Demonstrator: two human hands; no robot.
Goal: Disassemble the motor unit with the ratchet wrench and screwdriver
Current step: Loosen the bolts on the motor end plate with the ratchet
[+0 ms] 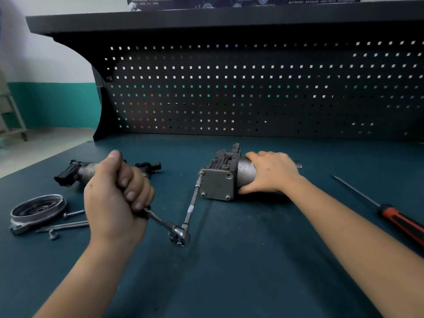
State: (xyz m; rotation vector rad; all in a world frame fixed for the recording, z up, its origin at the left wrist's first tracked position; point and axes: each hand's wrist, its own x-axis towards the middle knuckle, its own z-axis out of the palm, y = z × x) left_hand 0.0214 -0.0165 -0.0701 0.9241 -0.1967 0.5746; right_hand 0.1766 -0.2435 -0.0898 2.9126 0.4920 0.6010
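Note:
The grey motor unit (220, 180) lies on its side on the green bench mat, its square end plate facing me. My right hand (273, 172) wraps over its cylindrical body and holds it down. My left hand (118, 191) is closed around the handle of the ratchet wrench (177, 232). The wrench's long extension bar (192, 201) runs up to a bolt at the plate's upper left corner. A screwdriver (394, 216) with a red and black handle lies on the mat at the right, untouched.
At the left lie a round metal cover (37, 208), several long bolts (66, 224) and a dark removed part with connectors (78, 172). A black pegboard (252, 92) rises behind the bench. The mat's left edge (41, 159) drops to the floor.

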